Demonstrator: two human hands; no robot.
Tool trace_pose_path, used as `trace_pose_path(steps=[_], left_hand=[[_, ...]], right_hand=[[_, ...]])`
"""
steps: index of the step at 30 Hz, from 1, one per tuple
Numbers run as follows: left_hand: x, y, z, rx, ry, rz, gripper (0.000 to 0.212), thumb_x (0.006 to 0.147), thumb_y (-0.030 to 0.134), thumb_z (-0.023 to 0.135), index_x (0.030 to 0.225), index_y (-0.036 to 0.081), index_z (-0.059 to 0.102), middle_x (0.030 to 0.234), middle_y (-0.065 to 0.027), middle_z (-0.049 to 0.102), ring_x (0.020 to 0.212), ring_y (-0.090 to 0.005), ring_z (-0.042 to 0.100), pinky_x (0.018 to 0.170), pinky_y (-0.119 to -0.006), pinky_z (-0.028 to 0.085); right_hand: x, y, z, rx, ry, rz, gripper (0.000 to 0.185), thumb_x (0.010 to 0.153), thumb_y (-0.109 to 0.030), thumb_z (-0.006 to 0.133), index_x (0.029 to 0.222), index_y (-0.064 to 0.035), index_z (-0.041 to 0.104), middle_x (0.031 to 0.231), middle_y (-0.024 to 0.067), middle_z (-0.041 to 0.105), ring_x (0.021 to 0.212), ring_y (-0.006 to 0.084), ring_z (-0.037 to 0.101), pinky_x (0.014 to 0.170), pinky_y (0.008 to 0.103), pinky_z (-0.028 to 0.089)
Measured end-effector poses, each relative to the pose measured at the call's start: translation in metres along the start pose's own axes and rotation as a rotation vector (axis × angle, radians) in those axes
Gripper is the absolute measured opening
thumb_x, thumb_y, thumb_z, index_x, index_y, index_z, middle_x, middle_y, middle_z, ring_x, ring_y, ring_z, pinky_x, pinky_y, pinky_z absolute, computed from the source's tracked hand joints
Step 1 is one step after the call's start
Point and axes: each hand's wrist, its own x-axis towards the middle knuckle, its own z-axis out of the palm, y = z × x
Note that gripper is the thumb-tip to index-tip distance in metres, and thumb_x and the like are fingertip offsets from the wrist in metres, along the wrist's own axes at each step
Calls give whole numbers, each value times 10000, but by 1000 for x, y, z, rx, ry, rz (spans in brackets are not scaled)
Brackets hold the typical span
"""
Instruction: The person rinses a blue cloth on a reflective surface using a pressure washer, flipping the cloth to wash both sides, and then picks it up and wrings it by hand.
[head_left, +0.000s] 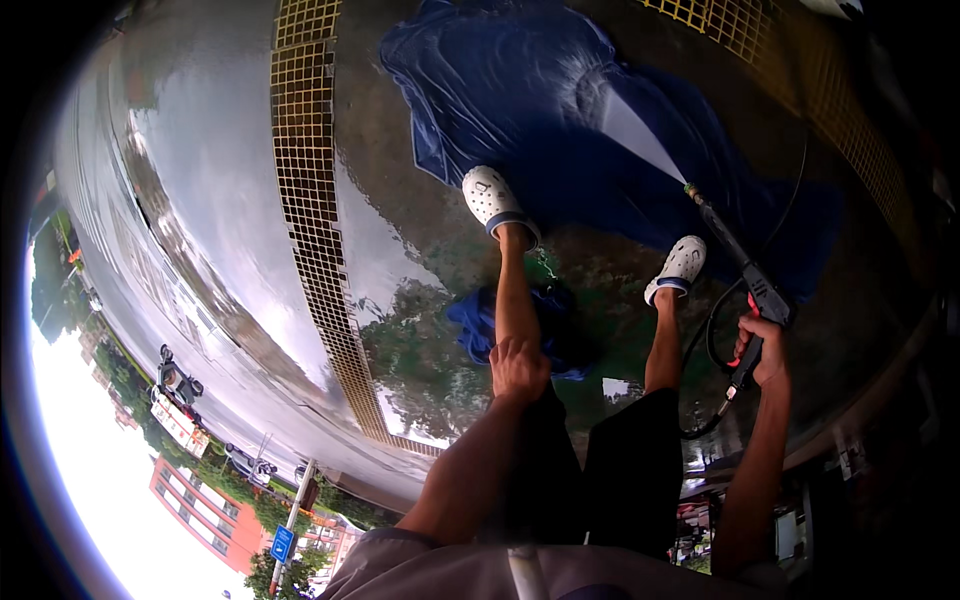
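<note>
My right hand (766, 351) grips the handle of a black pressure-washer gun (761, 289) with a red trigger. From its nozzle (691, 190), a fan of water (641, 135) hits a wet dark-blue cloth (487, 82) spread over the ground. White foam or spray marks the point of impact. My left hand (519, 369) rests on my left leg near the knee, holding no tool. One white clog (491, 196) is at the cloth's near edge, and the other clog (679, 266) stands beside it, close to the gun. A bunched blue cloth (472, 326) lies partly hidden behind my left leg.
Yellow drain grating (307, 150) runs along the left, with more grating (739, 30) at the upper right. A black hose (709, 431) hangs from the gun by my right leg. Wet ground (420, 360) reflects trees and sky. A scooter (178, 379) stands by the road.
</note>
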Motion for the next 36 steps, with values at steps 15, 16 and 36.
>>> trace_pose_path(steps=[15, 16, 36], left_hand=[[-1, -2, -2, -5, -40, -19, 446, 839, 336, 584, 1150, 19, 629, 1283, -154, 575, 1324, -315, 405, 1120, -470, 276], [-1, 0, -3, -4, -36, -15, 441, 840, 335, 583, 1143, 18, 633, 1282, -156, 577, 1322, -315, 408, 1119, -471, 278], [8, -11, -5, -8, -56, -24, 428, 857, 360, 552, 1082, 12, 662, 1246, -185, 600, 1287, -328, 453, 1107, -477, 309]], right_hand=[[-7, -37, 48, -64, -114, -28, 134, 785, -143, 716, 774, -97, 591, 626, 24, 543, 542, 159, 521, 534, 308, 421], [-6, -37, 48, -85, -124, -48, 131, 781, -136, 718, 775, -95, 593, 622, 26, 545, 540, 159, 523, 533, 307, 422], [29, -54, -12, 11, 47, -8, 171, 790, -258, 679, 788, -118, 580, 626, 1, 507, 551, 157, 511, 547, 327, 417]])
